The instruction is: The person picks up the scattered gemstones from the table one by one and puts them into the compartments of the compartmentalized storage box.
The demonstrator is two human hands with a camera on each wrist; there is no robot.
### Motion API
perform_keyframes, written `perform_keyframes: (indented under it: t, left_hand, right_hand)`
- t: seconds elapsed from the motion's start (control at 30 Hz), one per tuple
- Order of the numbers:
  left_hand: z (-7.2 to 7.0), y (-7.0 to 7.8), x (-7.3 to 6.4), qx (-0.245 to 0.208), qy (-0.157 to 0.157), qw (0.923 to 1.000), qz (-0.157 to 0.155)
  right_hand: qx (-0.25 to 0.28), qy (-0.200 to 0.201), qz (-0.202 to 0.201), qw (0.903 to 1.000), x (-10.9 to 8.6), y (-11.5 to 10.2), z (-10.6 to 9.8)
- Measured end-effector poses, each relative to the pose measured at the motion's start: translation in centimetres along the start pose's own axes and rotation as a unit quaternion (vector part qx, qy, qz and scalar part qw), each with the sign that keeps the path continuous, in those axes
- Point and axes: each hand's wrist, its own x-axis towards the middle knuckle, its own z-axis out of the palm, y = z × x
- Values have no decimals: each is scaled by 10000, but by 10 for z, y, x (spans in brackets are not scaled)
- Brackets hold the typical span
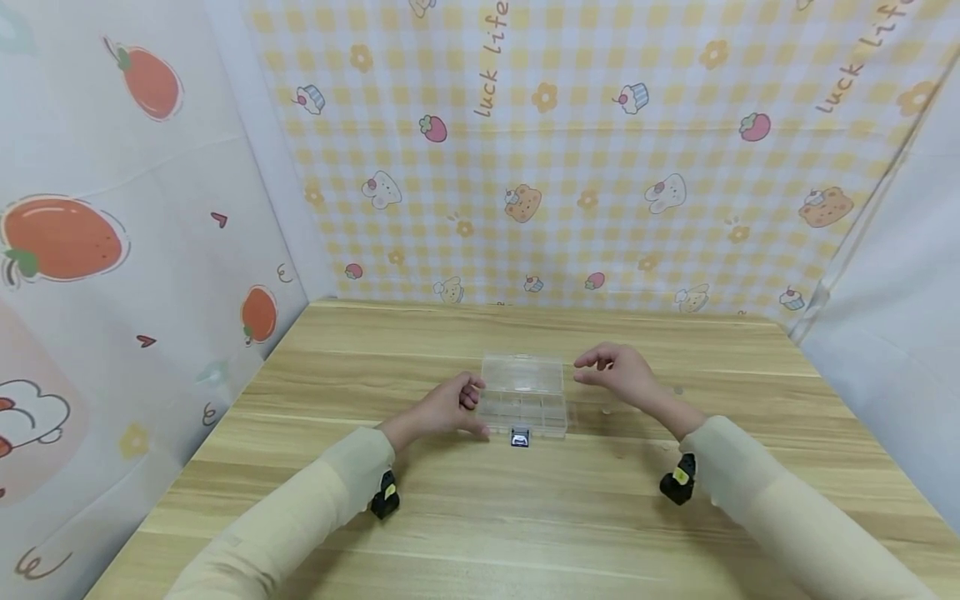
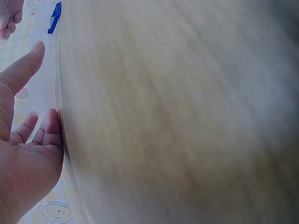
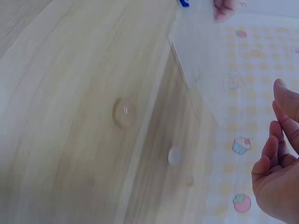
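A clear plastic compartment box (image 1: 522, 410) lies on the table, its transparent lid (image 1: 522, 372) raised at the back. At the middle of its front edge is a dark blue clasp (image 1: 520, 437), also seen as a blue piece (image 2: 54, 18) in the left wrist view. Beside the box's left side is my left hand (image 1: 450, 404), thumb near the front corner and fingers loosely bent; whether it touches the box I cannot tell. My right hand (image 1: 618, 373) hovers to the right of the lid, apart from it, thumb and fingers loosely bent with nothing visible between them.
Small clear round pieces, including a larger domed one (image 3: 124, 112) and a smaller one (image 3: 174, 156), lie on the wooden table (image 1: 525, 533) to the right of the box. A patterned cloth (image 1: 570, 167) hangs behind the table, with a white printed cloth (image 1: 150, 275) at the left.
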Motion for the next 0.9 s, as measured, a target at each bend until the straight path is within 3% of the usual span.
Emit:
perform_keyframes:
  t: [0.6,0.9]
  left_hand:
    - [1,-2,1,1,-11,10000,-79]
    - [0,-1,1,6,-6,10000,-36]
  right_hand:
    - [-124,547,489,9972,-32,37,-55]
    - [-52,547,889,9945,-45,61,-76]
